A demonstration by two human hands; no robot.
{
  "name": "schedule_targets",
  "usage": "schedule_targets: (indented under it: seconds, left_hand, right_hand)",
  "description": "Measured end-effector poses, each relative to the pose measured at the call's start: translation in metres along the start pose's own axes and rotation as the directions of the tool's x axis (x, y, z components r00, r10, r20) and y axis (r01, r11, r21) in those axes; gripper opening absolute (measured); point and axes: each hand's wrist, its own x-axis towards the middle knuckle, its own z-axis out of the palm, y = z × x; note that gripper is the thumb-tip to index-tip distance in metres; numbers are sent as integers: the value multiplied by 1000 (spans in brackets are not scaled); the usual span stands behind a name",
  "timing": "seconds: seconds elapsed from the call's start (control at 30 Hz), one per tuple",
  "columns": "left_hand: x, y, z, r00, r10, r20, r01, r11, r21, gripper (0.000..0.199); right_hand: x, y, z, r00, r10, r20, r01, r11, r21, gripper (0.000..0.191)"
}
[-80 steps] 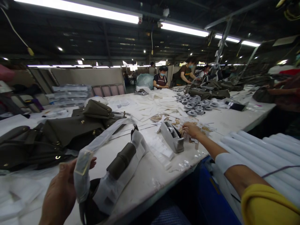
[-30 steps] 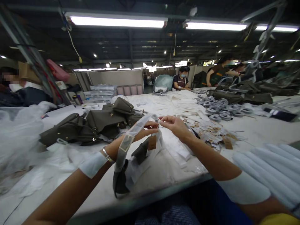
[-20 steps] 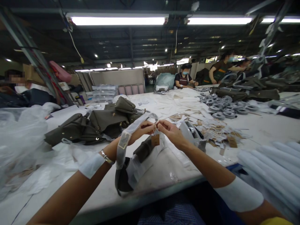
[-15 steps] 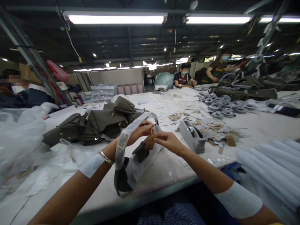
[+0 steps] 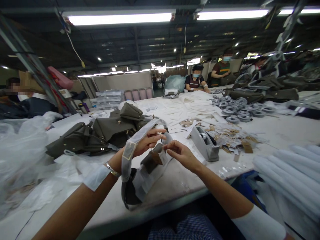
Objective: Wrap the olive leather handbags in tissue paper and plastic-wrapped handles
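A dark bag (image 5: 130,195) with a strap wrapped in white film (image 5: 128,151) stands at the table's front edge. My left hand (image 5: 149,140) reaches through the strap's loop, its fingers stretched forward and apart. A brown tag (image 5: 157,158) and a white tag hang against the bag below my fingers. Just right of the tags is my right hand (image 5: 178,151), its fingers bent and the fingertips near the bag; I cannot make out anything between them.
Dark bags (image 5: 112,128) lie behind on the left, beside crumpled plastic (image 5: 22,150). A grey tape dispenser (image 5: 203,145) stands on the right near loose tags (image 5: 233,135). Rolled white material (image 5: 287,176) lies front right. Two people are across the white table (image 5: 282,130).
Both hands have let go of the brown tag and its cord, and the tag has dropped against the bag. My right hand has moved slightly right. A standing person at the back has lowered an arm.
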Motion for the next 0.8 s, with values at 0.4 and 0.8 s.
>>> schedule_targets:
  seconds: [0.4, 0.8]
  left_hand:
    - [-4, -5, -4, 999, 15, 34, -8, 980, -198, 34]
    - [-4, -1, -3, 1000, -3, -13, 1, 979, -204, 30]
  right_hand:
    - [-1, 16, 21, 999, -10, 35, 10, 1000, 6, 35]
    - [0, 1, 35, 992, -99, -79, 86, 984, -157, 63]
